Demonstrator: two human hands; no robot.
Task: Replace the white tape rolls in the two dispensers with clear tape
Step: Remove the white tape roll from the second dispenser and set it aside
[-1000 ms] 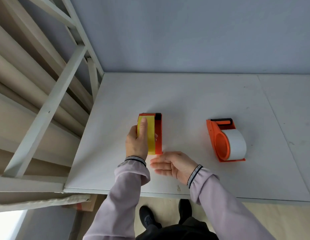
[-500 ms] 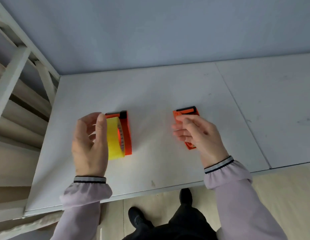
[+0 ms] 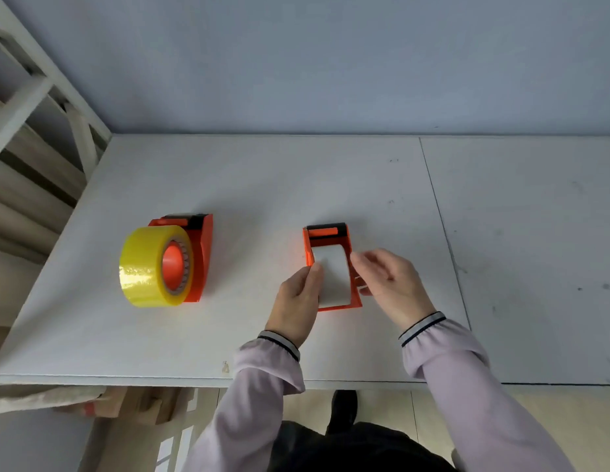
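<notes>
**Operator:** Head view has both dispensers on the white table (image 3: 331,185), well apart. On my left, the left dispenser (image 3: 202,257) carries the yellowish clear tape roll (image 3: 147,267) on its hub, and no hand is touching it.

**Observer:** And the other one?

**Operator:** I see the right dispenser (image 3: 331,233) standing in front of the person, the white tape roll (image 3: 332,274) seated in it. The left hand (image 3: 298,298) sits at the roll's left side, thumb pressed on the white surface; fingers curled, though I cannot tell whether they truly clamp it.

**Observer:** Right hand?

**Operator:** I read the right hand (image 3: 390,281) as loose and spread, fingers just beside the dispenser's right wall, gripping nothing. It looks a bit blurred. Both wrists show pale lilac sleeves (image 3: 446,349) with striped cuffs.
</notes>
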